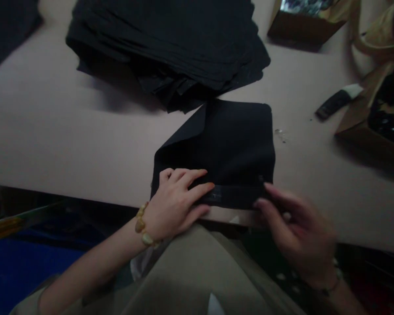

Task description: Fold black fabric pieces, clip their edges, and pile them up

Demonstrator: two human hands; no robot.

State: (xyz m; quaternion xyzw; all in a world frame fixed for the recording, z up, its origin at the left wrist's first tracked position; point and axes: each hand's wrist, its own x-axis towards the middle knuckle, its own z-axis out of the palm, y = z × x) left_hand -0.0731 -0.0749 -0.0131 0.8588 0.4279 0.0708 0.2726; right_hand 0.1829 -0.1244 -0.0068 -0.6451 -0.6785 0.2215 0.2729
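Observation:
A black fabric piece [236, 144] lies at the front edge of the table, its upper left corner folded over. Along its near side runs a black strip [239, 195] with a small clear patch on it. My left hand [179, 199] rests flat on the piece's lower left, fingers stretched toward the strip. At the strip's right end is my right hand [298, 232], blurred, with thumb and index finger close together. A small dark tip shows by those fingertips; what they pinch is too dark to name.
Behind the piece stands a large stack of black sheets [170, 39]. A cardboard box [295, 26] of small shiny parts is at the back right. Another box [357, 113] holds black parts, with a black-and-white tool [336, 103] beside it. Clear scraps [280, 134] lie nearby.

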